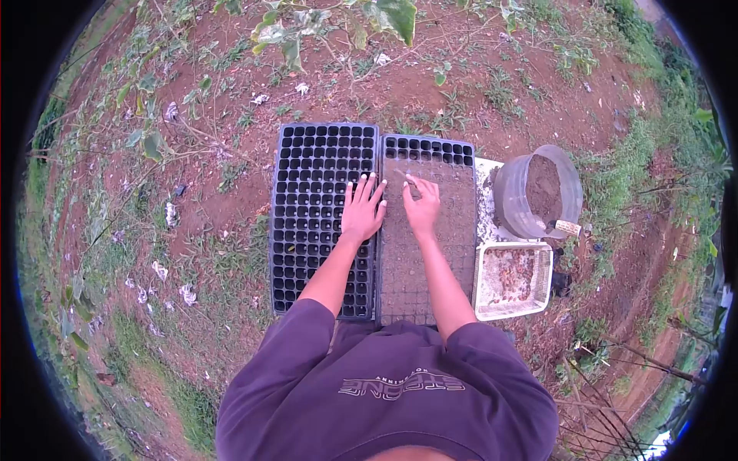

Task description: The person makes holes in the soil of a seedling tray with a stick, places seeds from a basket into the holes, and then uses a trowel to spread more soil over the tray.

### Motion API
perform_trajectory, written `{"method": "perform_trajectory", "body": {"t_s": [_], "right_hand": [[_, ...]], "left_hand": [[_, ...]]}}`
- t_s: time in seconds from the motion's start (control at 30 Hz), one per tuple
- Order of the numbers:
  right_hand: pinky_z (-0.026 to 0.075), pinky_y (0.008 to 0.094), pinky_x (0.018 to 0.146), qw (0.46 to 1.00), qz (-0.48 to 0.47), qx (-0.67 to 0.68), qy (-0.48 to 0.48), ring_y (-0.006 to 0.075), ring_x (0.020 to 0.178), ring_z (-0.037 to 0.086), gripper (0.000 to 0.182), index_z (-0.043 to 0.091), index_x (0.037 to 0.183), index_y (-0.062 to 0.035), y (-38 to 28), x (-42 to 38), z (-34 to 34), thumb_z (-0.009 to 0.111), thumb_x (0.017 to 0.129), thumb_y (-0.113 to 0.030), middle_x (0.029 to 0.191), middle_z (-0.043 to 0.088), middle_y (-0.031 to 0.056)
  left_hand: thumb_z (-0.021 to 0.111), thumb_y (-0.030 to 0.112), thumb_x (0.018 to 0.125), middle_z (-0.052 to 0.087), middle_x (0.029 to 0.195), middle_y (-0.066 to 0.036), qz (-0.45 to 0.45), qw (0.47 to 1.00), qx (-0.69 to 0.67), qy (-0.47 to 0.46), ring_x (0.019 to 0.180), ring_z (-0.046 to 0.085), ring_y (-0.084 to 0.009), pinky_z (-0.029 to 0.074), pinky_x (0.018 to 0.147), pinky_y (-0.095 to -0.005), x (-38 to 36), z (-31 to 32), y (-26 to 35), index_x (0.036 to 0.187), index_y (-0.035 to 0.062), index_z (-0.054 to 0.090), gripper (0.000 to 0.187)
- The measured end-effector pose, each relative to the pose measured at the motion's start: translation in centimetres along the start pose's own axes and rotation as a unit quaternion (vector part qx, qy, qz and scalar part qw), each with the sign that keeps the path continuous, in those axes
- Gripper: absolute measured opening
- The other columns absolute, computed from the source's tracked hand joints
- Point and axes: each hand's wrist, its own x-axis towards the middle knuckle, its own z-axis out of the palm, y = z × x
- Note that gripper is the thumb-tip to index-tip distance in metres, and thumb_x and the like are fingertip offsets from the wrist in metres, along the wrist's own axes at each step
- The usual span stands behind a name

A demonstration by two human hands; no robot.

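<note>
Two black seedling trays lie side by side. The left tray point(307, 184) has empty cells, and my left hand point(363, 209) rests on its right part with fingers spread, holding nothing. The right tray point(407, 269) is mostly filled with brown soil, except for cells along its far edge. Over the upper part of that soil is my right hand point(421, 203), thumb and fingers apart, with the fingertips at the soil. Nothing can be made out in it.
Right of the trays stands a clear round tub point(511, 196) holding soil, with a labelled handle at its front. Below it sits a cream basket point(483, 288) with small brown bits. Leafy branches hang at the top; dry twigs lie lower right.
</note>
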Motion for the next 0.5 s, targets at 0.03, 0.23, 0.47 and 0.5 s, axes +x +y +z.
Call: {"method": "perform_trajectory", "body": {"t_s": [0.03, 0.23, 0.47, 0.5], "right_hand": [[0.050, 0.0364, 0.087, 1.000, -0.003, -0.002, 0.001, 0.0258, 0.097, 0.061, 0.024, 0.073, 0.104, -0.0083, -0.09, -0.08, -0.09, 0.072, 0.081, -0.009, 0.100, 0.070, 0.0091], [0.050, 0.0369, 0.086, 1.000, -0.021, -0.021, 0.009, 0.0270, 0.095, 0.060, 0.024, 0.072, 0.104, -0.0079, -0.49, -0.62, -0.10, 0.071, 0.080, -0.007, 0.099, 0.069, 0.0085], [0.050, 0.0374, 0.083, 0.997, -0.075, -0.025, 0.003, 0.0282, 0.093, 0.059, 0.025, 0.071, 0.103, -0.0065, -0.81, -0.75, -0.14, 0.069, 0.078, -0.004, 0.097, 0.068, 0.0080], [0.050, 0.0374, 0.083, 0.997, -0.076, -0.025, 0.002, 0.0282, 0.093, 0.059, 0.025, 0.071, 0.103, -0.0065, -0.87, -0.75, -0.26, 0.069, 0.078, -0.004, 0.097, 0.068, 0.0080]], "left_hand": [[0.040, 0.037, 0.099, 0.025, 0.159, -0.007, 0.000, 1.000, 0.001, -0.001, 0.148, 0.018, -0.0247, 0.009, 0.121, -0.0497, 0.03, -0.01, 0.01, 0.150, 0.0217, 0.034, 0.054], [0.040, 0.038, 0.098, 0.024, 0.159, -0.007, 0.001, 1.000, -0.003, 0.001, 0.148, 0.018, -0.0243, 0.010, 0.121, -0.0496, 0.09, -0.15, 0.06, 0.150, 0.0220, 0.034, 0.054], [0.043, 0.037, 0.098, 0.027, 0.158, -0.008, -0.002, 1.000, -0.008, 0.009, 0.147, 0.021, -0.0248, 0.011, 0.120, -0.0483, 0.20, -0.12, 0.06, 0.150, 0.0185, 0.035, 0.056], [0.043, 0.037, 0.098, 0.027, 0.158, -0.008, -0.003, 1.000, -0.007, 0.008, 0.147, 0.021, -0.0245, 0.011, 0.120, -0.0483, 0.19, -0.06, 0.02, 0.150, 0.0168, 0.035, 0.056]]}}
